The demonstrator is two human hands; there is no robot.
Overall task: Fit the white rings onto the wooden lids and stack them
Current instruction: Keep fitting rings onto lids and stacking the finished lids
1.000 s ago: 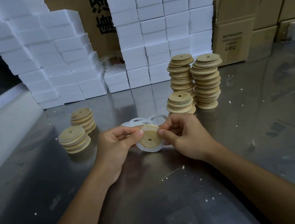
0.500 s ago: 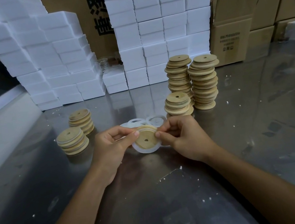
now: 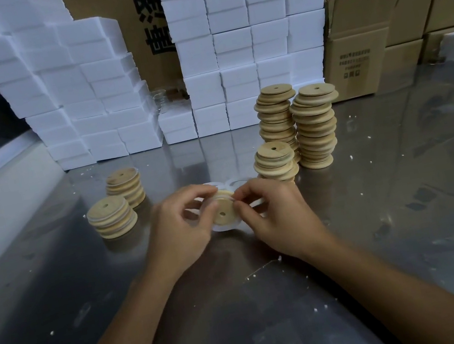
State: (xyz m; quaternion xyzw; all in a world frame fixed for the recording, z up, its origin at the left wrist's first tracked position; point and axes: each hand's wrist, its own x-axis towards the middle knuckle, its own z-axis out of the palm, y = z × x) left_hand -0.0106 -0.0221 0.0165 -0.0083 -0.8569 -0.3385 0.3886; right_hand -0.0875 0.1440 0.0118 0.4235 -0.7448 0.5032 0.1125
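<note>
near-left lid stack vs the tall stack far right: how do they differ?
Height: the near-left stack is only a few lids high; the far-right stack is much taller.
Rings: the near-left stack shows pale bands between lids, apparently fitted white rings; the far-right stack looks like bare wood.
Alignment: the near-left stack sits fairly even; the far-right stack's lids are staggered, edges jutting out.
Shared: round wooden lids with a small hole, standing on the metal table.

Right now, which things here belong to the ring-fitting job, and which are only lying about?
Job: wooden lid and white ring held by left hand and right hand; loose rings; lid stacks.

Lying about: foam blocks; cardboard boxes; glass jar.
</note>
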